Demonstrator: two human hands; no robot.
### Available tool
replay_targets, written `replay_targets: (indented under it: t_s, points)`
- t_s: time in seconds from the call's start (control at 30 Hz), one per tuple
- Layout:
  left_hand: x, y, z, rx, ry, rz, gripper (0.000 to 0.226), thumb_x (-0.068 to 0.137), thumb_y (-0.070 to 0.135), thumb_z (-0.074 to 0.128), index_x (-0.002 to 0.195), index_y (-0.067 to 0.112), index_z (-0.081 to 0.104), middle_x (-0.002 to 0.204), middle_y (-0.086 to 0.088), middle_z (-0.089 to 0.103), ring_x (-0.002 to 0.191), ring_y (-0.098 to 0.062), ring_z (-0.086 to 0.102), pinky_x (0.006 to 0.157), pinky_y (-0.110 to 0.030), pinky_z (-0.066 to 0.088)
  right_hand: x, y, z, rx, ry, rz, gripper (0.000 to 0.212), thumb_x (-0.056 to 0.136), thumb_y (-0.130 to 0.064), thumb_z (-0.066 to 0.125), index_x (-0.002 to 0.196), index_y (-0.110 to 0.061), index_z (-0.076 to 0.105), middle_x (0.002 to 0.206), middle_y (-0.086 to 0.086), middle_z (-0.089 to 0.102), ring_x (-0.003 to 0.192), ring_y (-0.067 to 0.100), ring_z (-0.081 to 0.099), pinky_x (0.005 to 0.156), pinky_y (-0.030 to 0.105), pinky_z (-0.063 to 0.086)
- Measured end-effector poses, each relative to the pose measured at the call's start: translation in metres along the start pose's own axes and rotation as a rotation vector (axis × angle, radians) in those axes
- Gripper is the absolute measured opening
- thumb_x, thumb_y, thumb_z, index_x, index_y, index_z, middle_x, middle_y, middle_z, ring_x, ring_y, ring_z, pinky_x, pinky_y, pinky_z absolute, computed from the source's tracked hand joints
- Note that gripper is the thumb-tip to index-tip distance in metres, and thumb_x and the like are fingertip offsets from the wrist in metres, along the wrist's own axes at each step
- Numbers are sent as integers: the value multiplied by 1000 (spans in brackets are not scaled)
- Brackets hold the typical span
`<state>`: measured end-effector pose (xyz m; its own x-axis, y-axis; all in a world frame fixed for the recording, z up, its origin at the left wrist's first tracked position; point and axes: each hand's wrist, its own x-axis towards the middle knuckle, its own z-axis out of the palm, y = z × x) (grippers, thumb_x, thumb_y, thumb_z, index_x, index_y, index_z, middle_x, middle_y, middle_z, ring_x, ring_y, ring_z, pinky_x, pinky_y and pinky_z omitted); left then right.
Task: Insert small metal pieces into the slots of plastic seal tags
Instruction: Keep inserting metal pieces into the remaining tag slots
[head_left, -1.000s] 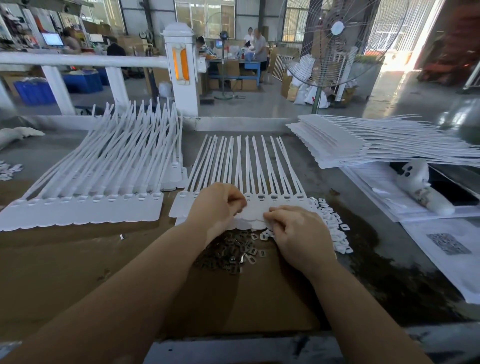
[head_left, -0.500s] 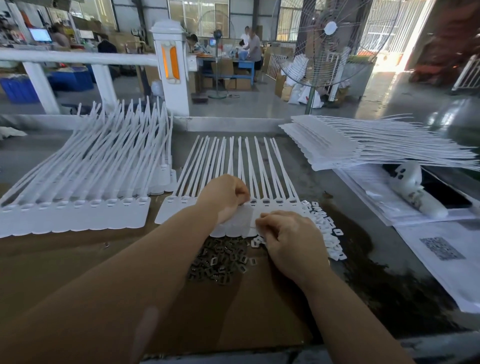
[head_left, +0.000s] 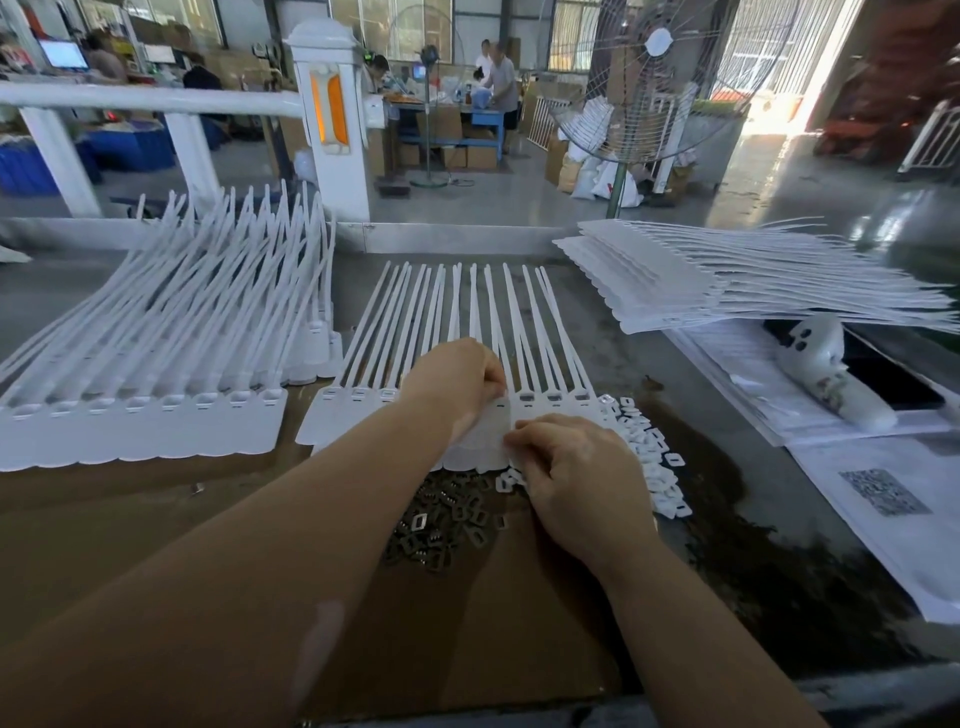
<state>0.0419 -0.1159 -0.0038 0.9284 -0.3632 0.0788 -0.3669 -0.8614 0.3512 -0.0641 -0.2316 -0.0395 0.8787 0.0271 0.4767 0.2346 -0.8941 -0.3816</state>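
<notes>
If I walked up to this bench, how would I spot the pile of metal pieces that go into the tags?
Start at the brown cardboard sheet on the bench in front of the person. Just nearer than the strip of white seal tags that both hands work on, between the two forearms, lies the heap of metal pieces. They are dark grey and shiny, unlike the white plastic pieces scattered to their right.

Both bare forearms reaching forward, left hand (head_left: 457, 382) curling knuckles-up with fingers tucked under, right hand (head_left: 576, 478) just beside it, fingers pinching together
</notes>
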Motion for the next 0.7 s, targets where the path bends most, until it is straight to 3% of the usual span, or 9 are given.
replay_targets:
  t_s: [0.1, 0.17, 0.27, 0.4, 0.57, 0.7]
  points:
    - [0, -3, 5, 8, 23, -3, 16, 91, 15, 57, 95, 16, 73, 94, 3, 68, 82, -15, 61, 83, -25, 49, 0, 0, 0, 4, 2, -2, 12, 85, -20, 63, 91, -19, 73, 92, -5, 71, 88, 17, 62, 82, 37, 47]
    - [0, -2, 5, 19, 46, 11, 18, 92, 16, 56, 100, 19, 72, 104, 3, 67, 89, -16, 61, 81, -22, 44, 0, 0, 0, 8, 6, -6, 13, 85, -19, 62, 92, -18, 73, 92, -4, 71, 88, 17, 63, 81, 36, 48]
    - [-2, 1, 6, 102, 20, 32, 24, 95, 17, 50, 112, 20, 67, 119, 0, 59, 103, -21, 57, 89, -28, 43, 0, 0, 0, 5, 13, -11, 14, 84, -18, 63, 93, -17, 73, 92, -3, 71, 87, 18, 63, 81, 36, 49]
    - [-10, 0, 12, 168, 70, 76, 28, 96, 20, 44, 116, 21, 64, 119, 2, 54, 108, -19, 51, 93, -31, 44, 0, 0, 1, 5, 8, -17, 14, 85, -20, 62, 94, -18, 73, 92, -4, 71, 87, 17, 63, 81, 36, 48]
    - [-14, -3, 14, 261, -21, 56, 35, 96, 35, 37, 122, 20, 55, 119, 1, 52, 108, -19, 49, 95, -38, 44, 0, 1, 1, 6, 4, -16, 11, 85, -19, 63, 90, -17, 73, 88, -3, 71, 84, 19, 63, 78, 37, 49]
    - [-24, 0, 12, 331, 7, 135, 36, 97, 34, 35, 121, 18, 55, 113, 1, 48, 105, -19, 45, 92, -39, 43, -1, 0, 1, -24, -12, -19, 13, 87, -20, 60, 91, -17, 72, 89, -3, 70, 84, 18, 62, 79, 37, 48]
